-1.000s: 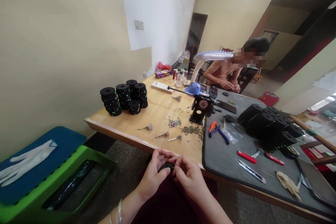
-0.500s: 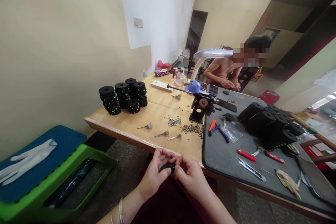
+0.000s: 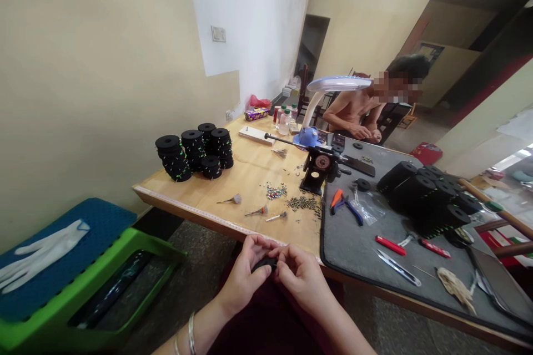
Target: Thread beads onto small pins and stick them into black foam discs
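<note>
Close to the table's front edge, my left hand [image 3: 249,272] is closed around a small black foam spool [image 3: 264,264], mostly covered by the fingers. My right hand [image 3: 300,273] meets it from the right, thumb and fingers pinched at the spool's edge. What lies in that pinch is too small to make out. Beyond the hands on the wood are a white-handled bundle of bristles [image 3: 276,216], an orange-banded one [image 3: 257,211] and a third bundle [image 3: 230,199]. Small coloured beads [image 3: 276,192] and a pile of tiny dark metal pieces [image 3: 303,205] lie behind them.
Stacked black spools [image 3: 170,158] stand at the table's left. A black clamp device [image 3: 318,169] and a lamp [image 3: 308,136] stand mid-table. The grey mat [image 3: 358,255] holds pliers [image 3: 346,206], scissors [image 3: 400,269] and more spools [image 3: 428,199]. A person [image 3: 358,113] sits across. A green stool [image 3: 125,288] stands left.
Both hands stay in nearly the same place, still on the black spool. The view has shifted very slightly. Nothing is visibly taken up or let go.
</note>
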`<state>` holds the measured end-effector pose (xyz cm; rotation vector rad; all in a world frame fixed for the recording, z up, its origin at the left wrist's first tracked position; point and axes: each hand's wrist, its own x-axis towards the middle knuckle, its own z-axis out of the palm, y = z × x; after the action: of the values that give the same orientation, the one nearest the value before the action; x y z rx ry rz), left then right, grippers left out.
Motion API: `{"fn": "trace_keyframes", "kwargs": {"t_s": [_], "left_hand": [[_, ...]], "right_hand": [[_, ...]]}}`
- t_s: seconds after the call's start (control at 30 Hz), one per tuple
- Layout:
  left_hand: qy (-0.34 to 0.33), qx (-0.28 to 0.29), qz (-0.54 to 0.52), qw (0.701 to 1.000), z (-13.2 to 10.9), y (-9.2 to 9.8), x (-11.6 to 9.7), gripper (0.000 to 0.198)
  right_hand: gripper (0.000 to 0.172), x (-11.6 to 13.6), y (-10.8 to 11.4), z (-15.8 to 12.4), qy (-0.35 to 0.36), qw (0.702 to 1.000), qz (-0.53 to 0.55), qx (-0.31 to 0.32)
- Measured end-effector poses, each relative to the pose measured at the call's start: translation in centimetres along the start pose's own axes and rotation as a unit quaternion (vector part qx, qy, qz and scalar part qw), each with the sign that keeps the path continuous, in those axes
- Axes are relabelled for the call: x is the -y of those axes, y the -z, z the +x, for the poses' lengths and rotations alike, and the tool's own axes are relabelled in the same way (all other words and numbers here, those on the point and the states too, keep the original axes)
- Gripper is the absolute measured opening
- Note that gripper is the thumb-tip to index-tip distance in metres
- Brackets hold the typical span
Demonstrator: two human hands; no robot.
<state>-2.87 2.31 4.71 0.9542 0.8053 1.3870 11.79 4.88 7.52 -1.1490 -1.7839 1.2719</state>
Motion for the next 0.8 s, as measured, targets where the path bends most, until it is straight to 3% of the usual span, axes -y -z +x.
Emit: {"fn": "trace_keyframes", "kwargs": {"t_s": [0.8], "left_hand": [[-0.029, 0.016, 0.026, 0.999, -0.20, -0.52, 0.66, 0.026]], "right_hand": [[0.013, 0.92, 0.88, -0.74, 0.025, 0.999, -0.039, 0.004]]}}
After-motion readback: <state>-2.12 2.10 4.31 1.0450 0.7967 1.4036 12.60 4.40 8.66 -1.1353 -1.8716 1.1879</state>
